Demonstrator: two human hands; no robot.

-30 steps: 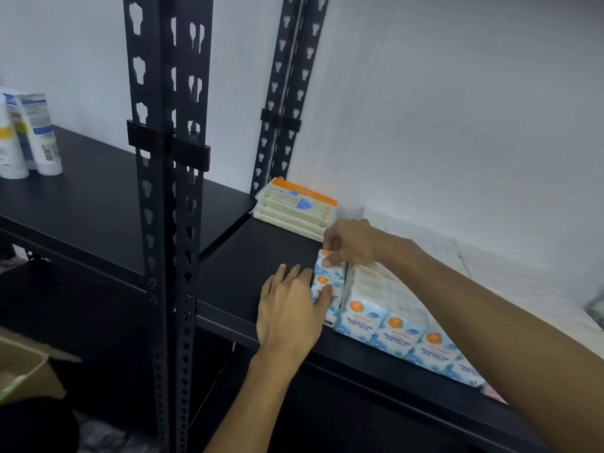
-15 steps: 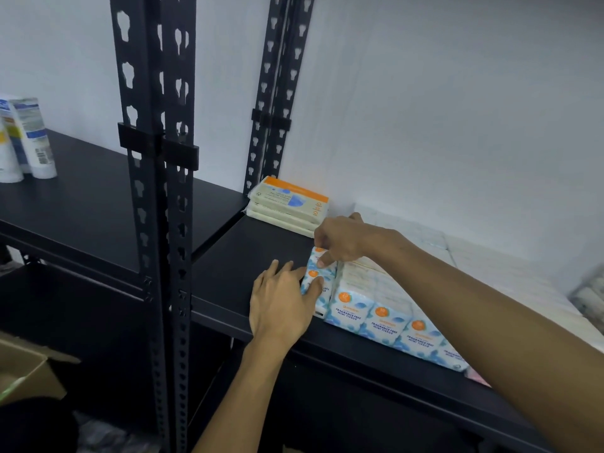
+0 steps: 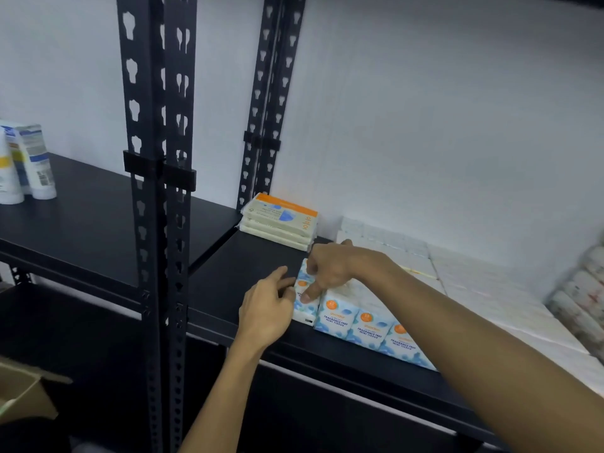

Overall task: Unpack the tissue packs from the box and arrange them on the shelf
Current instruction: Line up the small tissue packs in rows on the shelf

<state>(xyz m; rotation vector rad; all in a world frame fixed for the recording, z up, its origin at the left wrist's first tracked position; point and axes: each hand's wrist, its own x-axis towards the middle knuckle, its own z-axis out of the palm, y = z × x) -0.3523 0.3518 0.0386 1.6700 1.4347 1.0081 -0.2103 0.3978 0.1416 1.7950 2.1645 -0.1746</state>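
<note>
A row of blue-and-white mini tissue packs (image 3: 366,325) stands along the front edge of the black shelf (image 3: 248,276). The leftmost pack (image 3: 305,310) is at the row's end. My right hand (image 3: 330,273) rests on top of it, with the forefinger pressed down on its front face. My left hand (image 3: 266,308) lies against the pack's left side, fingers loosely curled and touching it. Part of this pack is hidden under my fingers. The cardboard box (image 3: 19,393) shows at the lower left, below shelf level.
A stack of flat orange-topped tissue packs (image 3: 281,220) lies at the shelf's back left. White packs (image 3: 490,289) fill the shelf behind the row. Black slotted uprights (image 3: 157,223) stand on the left. White tubes (image 3: 29,161) stand on the neighbouring shelf.
My right forefinger has come down onto the front of the leftmost pack. My left hand has curled its fingers against the pack's side. The view has shifted slightly.
</note>
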